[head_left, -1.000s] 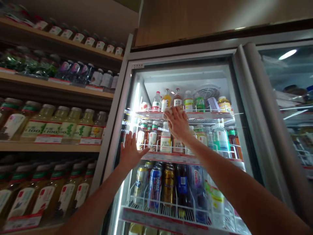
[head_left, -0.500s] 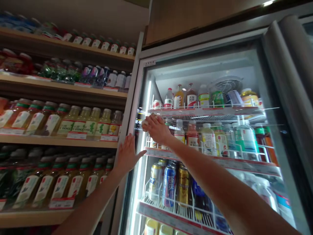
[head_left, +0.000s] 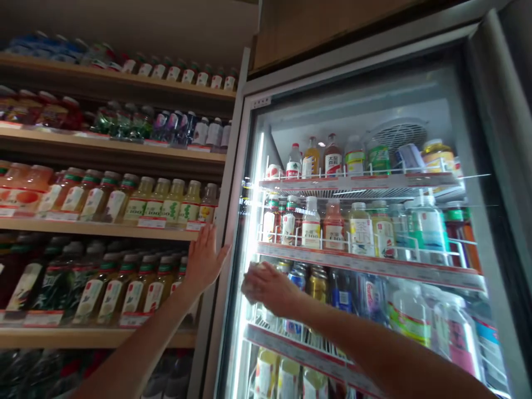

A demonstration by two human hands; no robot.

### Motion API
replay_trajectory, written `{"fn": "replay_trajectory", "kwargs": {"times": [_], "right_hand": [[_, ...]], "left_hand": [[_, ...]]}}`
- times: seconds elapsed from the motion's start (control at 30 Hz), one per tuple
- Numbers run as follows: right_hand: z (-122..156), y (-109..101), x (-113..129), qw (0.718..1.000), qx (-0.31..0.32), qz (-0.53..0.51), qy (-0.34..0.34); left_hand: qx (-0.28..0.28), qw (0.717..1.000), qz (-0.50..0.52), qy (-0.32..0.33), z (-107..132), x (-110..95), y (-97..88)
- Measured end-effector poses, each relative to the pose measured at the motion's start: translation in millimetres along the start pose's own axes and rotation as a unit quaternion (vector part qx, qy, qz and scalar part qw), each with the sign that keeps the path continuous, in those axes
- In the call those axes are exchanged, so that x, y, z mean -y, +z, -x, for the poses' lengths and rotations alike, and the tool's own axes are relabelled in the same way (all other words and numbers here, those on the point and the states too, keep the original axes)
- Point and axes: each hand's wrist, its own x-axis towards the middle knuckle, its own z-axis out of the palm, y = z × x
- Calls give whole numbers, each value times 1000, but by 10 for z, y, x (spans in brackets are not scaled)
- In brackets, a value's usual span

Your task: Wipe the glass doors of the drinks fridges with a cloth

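Note:
My right hand (head_left: 270,288) is pressed to the glass door (head_left: 266,124) of a lit drinks fridge, near its left edge. Its fingers are bent over a crumpled pale cloth (head_left: 250,284), blurred and mostly covered by the hand. Behind the glass there, drink cans (head_left: 318,285) stand on a wire shelf. My left hand (head_left: 205,259) is raised with fingers stretched and thumb apart, holding nothing. It is by the grey door frame (head_left: 236,183), in front of the shelf edge; whether it touches the frame I cannot tell.
Wooden shelves (head_left: 124,224) full of bottled drinks stand to the left of the fridge. Inside the fridge, more bottles (head_left: 311,221) fill racks above and below my right hand. A thick grey vertical edge (head_left: 494,100) bounds the door on the right.
My right hand has slid down the glass with the cloth, from the upper bottle rack to the level of the cans. My left hand has moved slightly left. The view has shifted a little.

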Motion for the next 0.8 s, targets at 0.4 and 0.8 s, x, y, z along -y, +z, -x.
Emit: {"fn": "replay_trajectory", "kwargs": {"times": [0.4,0.8], "right_hand": [[962,-628,-253,983,-14,98,153],[1690,-875,-138,965,4,132,225]], "left_hand": [[73,979,14,190,324,-843,192],[77,980,59,174,892,-1596,457]]}}
